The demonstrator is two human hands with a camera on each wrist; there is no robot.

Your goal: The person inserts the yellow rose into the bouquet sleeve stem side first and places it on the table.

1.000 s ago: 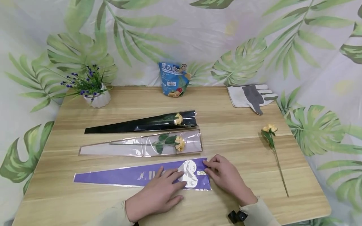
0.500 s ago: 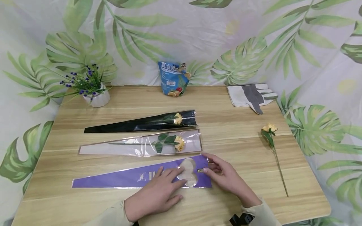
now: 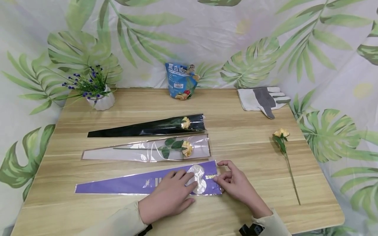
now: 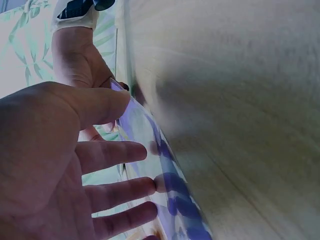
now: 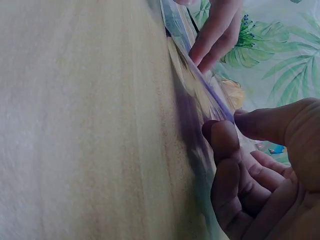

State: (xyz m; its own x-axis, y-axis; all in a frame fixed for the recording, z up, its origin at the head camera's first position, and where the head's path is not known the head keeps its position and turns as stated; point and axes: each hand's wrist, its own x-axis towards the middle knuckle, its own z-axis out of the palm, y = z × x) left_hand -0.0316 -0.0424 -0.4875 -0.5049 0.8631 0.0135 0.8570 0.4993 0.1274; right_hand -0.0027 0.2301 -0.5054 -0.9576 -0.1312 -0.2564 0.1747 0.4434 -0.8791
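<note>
A long tapered purple flower sleeve (image 3: pixel 118 185) with a clear cut-out window lies across the front of the table. My left hand (image 3: pixel 169 196) rests on it near the window with relaxed, extended fingers (image 4: pixel 122 192). At the sleeve's wide right end my right hand (image 3: pixel 236 185) pinches the edge between thumb and a finger. The right wrist view shows this edge (image 5: pixel 220 102) raised off the wood at the pinch. Farther right a loose yellow rose (image 3: pixel 284 147) lies on the table, its long stem pointing toward me.
Behind the purple sleeve lie a clear sleeve (image 3: pixel 100 154) and a black sleeve (image 3: pixel 133 128), each with a yellow rose inside. At the back stand a white pot (image 3: pixel 103 100) of purple flowers and a blue snack pouch (image 3: pixel 180 82). A work glove (image 3: pixel 262 100) lies back right.
My right fingers have shifted along the sleeve's wide end, spreading and then settling near its lower part. The left hand has slid slightly right over the window.
</note>
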